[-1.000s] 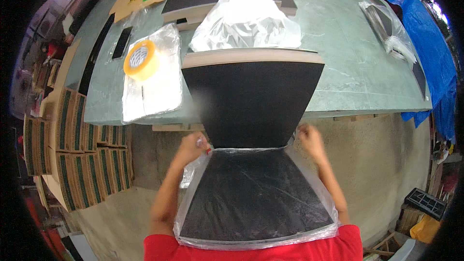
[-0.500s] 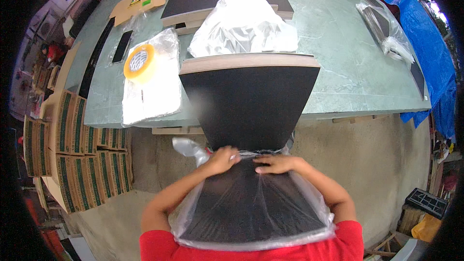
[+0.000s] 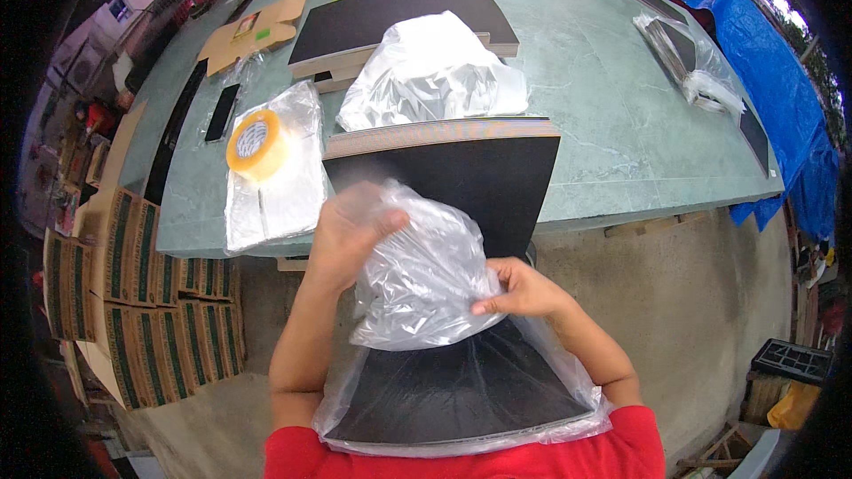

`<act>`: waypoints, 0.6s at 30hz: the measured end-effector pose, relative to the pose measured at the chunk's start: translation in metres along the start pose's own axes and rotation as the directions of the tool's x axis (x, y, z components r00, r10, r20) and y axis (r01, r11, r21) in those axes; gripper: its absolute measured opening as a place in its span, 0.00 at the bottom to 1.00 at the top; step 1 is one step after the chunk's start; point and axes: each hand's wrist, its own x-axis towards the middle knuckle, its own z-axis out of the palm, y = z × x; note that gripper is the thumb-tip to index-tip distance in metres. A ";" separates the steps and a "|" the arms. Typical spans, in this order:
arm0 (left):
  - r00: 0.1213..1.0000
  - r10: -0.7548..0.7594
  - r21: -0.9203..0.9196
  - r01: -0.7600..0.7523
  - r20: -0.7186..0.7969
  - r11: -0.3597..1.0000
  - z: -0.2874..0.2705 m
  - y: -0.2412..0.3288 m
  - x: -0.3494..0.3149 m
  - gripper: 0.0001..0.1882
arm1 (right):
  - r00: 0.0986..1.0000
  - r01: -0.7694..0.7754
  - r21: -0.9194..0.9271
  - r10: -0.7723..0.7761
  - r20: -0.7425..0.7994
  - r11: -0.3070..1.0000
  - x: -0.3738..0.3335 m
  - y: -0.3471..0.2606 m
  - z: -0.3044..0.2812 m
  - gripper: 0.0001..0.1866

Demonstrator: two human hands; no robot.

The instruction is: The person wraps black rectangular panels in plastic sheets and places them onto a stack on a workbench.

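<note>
Now the black panel [image 3: 461,381] runs lengthwise from the person's chest to the table's near edge [image 3: 621,213]. Both hands grasp the clear bag [image 3: 426,275] bunched over its middle: left hand [image 3: 342,235] farther up, right hand [image 3: 524,288] nearer.

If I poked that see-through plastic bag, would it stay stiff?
Probably not. The clear plastic bag bunches and wrinkles where both hands grip it, so it looks floppy and light. Its shiny film likely slides easily over the flat black board inside.

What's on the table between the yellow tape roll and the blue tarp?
In the head view, between the tape roll and the blue tarp lie a crumpled clear plastic bag, bare green tabletop, then a bagged dark panel.
</note>
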 end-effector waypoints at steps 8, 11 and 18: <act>0.889 0.428 0.786 -0.380 0.163 0.488 0.021 0.008 -0.004 0.15 | 0.978 -0.109 -0.115 0.087 -0.187 0.987 0.000 -0.017 -0.016 0.04; 0.973 0.207 0.657 -0.091 -0.101 0.748 0.030 -0.003 -0.028 0.21 | 0.939 -0.070 0.099 0.099 -0.330 0.993 0.006 -0.004 -0.016 0.05; 0.960 0.184 0.453 -0.262 0.209 0.852 0.059 -0.029 -0.024 0.13 | 0.986 -0.031 0.550 0.115 -0.119 0.835 0.012 0.000 -0.009 0.09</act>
